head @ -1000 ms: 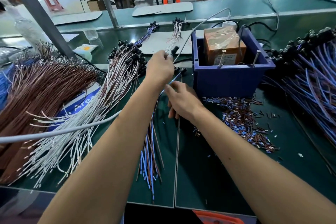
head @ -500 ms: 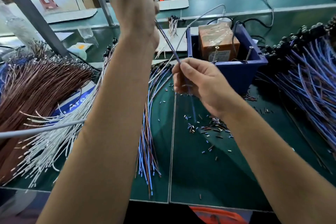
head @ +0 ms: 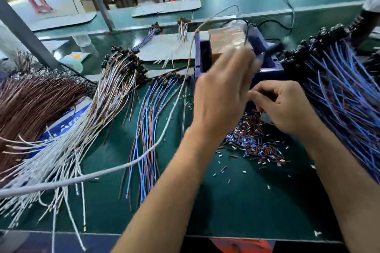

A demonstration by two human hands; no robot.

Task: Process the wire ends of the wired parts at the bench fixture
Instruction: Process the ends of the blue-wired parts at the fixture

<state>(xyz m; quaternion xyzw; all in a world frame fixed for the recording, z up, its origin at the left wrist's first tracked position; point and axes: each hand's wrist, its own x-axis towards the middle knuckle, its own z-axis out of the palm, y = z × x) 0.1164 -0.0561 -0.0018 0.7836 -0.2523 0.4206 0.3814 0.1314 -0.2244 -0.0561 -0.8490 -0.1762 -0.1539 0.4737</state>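
Observation:
My left hand (head: 222, 92) is raised in front of the blue box fixture (head: 202, 57), blurred by motion. Its fingertips seem to hold a wired part whose black head (head: 274, 49) sticks out to the right over the box. Just below the box's front wall, my right hand (head: 283, 107) has thumb and fingers curled in a pinch, apparently on that part's thin wire, which is hardly visible. Under both hands lies a heap of cut insulation bits (head: 253, 139).
Bundles of wired parts cover the green mat: brown (head: 30, 104) far left, white (head: 86, 125), blue-and-brown (head: 146, 129) in the middle, a big blue pile (head: 339, 104) at right. A grey cable (head: 164, 135) arcs across to the fixture. A grey post (head: 26, 37) stands at back left.
My left hand dropped from high up to in front of the blue box. My right hand moved right and lower, to the box's front. The part's black head now points right.

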